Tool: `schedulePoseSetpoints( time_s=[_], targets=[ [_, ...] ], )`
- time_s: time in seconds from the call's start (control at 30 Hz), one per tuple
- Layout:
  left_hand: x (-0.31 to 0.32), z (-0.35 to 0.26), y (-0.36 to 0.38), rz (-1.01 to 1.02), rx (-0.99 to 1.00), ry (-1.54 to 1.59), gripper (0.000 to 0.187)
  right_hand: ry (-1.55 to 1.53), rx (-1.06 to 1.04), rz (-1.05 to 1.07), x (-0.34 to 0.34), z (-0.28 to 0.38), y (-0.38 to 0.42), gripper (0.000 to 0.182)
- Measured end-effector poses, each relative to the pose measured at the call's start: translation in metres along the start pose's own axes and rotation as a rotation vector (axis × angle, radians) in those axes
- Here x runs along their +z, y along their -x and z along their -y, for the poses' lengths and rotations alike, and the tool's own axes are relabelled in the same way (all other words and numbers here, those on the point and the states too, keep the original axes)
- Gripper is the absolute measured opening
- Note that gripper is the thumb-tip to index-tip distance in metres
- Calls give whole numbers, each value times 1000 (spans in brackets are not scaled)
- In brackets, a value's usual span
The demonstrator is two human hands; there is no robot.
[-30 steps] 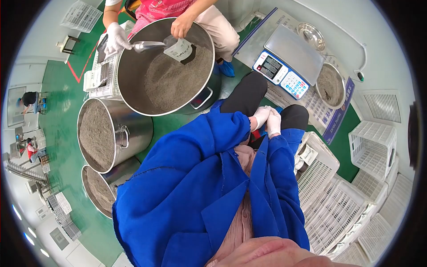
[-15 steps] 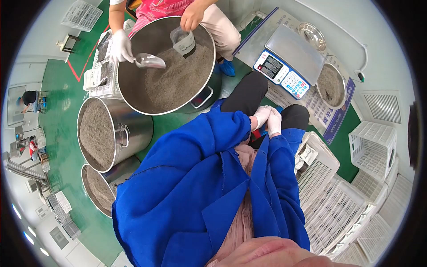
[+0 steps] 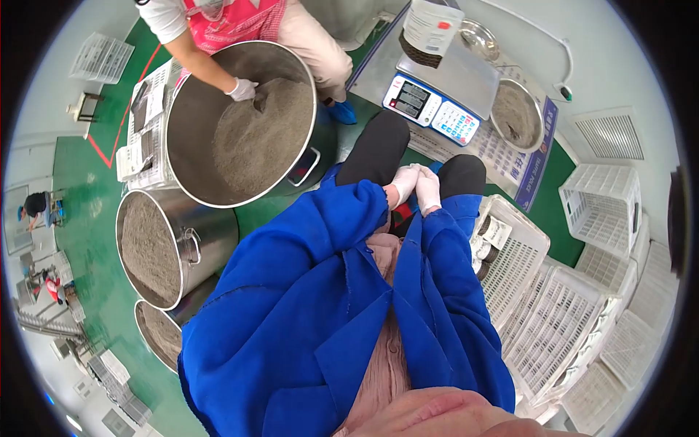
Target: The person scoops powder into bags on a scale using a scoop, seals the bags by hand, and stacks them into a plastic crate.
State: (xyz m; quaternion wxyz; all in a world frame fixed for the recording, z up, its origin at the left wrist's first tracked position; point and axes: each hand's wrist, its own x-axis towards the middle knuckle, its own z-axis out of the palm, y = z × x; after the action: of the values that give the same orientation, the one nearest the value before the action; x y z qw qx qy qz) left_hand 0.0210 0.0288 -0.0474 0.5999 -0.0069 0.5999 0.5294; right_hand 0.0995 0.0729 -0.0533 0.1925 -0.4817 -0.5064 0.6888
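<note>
I sit in a blue coat with both white-gloved hands pressed together between my knees. My left hand [image 3: 403,182] and my right hand [image 3: 429,192] touch each other with fingers closed, and I see nothing held in them. In front of my knees stands a digital scale [image 3: 429,102] with a filled pouch [image 3: 431,28] upright on its platform. Across from me, a co-worker's gloved hand [image 3: 242,89] rests in the grey granules of a large steel pot [image 3: 191,135].
Two more steel pots of granules, one [image 3: 149,244] and another [image 3: 156,331], stand at my left on the green floor. A steel bowl of granules [image 3: 515,115] sits beside the scale. White plastic crates [image 3: 542,320] lie stacked at my right, one holding filled pouches [image 3: 495,233].
The co-worker's pouch has gone from above the pot onto the scale platform, and the gloved hand with the scoop has dropped into the granules. My hands stay pressed together; the view shifted.
</note>
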Motion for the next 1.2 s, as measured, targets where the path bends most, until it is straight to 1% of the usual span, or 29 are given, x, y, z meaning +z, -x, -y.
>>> schedulePoseSetpoints(
  time_s=[0.1,0.2,0.23,0.33,0.47,0.53,0.8,0.9,1.03,1.2],
  targets=[
    [-1,-3,0,-22,-27,-76,39,21,6,-21,3,4,3,29],
    [1,-8,5,-52,-42,-102,40,12,19,-29,4,9,7,28],
    [3,-10,8,-64,-53,-63,41,4,33,-28,5,10,7,27],
    [4,-21,20,-67,-48,-125,39,19,17,-53,7,13,10,25],
    [4,-14,14,-54,-33,22,35,40,17,-73,9,18,13,25],
    [5,-18,18,-52,-59,9,33,65,12,-63,7,17,12,26],
    [3,-20,19,-36,-56,-11,33,45,32,-65,7,12,9,27],
    [3,-21,22,-30,-48,13,34,60,10,-73,8,12,8,27],
    [5,-24,24,-57,-48,-5,33,60,19,-72,9,18,13,27],
    [0,-13,12,-33,-33,-13,33,74,30,-75,9,16,11,27]
  ],
)
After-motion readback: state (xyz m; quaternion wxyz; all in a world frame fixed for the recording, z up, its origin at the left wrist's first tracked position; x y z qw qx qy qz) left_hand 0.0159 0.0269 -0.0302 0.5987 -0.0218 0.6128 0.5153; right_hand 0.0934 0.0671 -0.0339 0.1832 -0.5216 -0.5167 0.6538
